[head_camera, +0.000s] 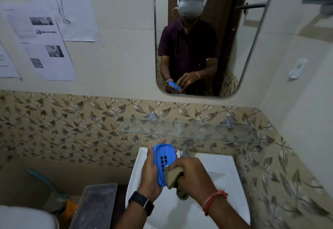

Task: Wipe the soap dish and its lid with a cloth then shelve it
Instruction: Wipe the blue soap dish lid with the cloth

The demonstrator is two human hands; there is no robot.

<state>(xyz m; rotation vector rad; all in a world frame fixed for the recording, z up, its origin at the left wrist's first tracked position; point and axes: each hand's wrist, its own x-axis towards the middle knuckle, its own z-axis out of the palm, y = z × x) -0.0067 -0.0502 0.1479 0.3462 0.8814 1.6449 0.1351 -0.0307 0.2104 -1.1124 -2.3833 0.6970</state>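
Observation:
My left hand (150, 176) grips a blue plastic soap dish (163, 160) with drain slots, held on edge above the white washbasin (223, 171). My right hand (191, 176) holds a bunched olive-brown cloth (173, 175) pressed against the dish's lower right rim. A glass shelf (189, 129) is fixed to the leaf-patterned tiles just above the basin. I cannot tell the lid apart from the dish here.
A chrome tap (186, 150) stands at the back of the basin, right behind the dish. A mirror (203, 36) hangs above the shelf. A clear plastic box (97, 205) sits to the left of the basin. Paper sheets (41, 43) hang on the left wall.

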